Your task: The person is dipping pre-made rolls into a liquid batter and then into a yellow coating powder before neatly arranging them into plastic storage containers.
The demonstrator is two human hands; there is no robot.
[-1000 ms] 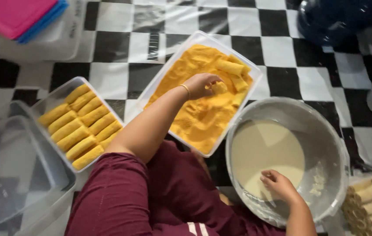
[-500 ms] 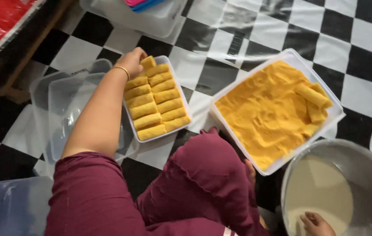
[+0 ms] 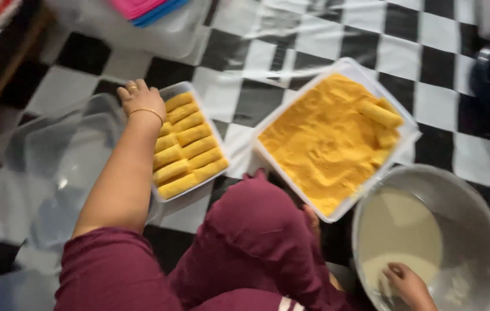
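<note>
Clear tray of crumbed rolls: left hand at its far-left edge.

light: soft, dimmish indoor | glare: streaks on floor plastic | blur: overall motion smear, edges perhaps softest

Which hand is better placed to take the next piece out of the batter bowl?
Right. The right hand is already inside the metal bowl of pale batter. The left hand is far off, at the top corner of the small tray of coated rolls.
</note>
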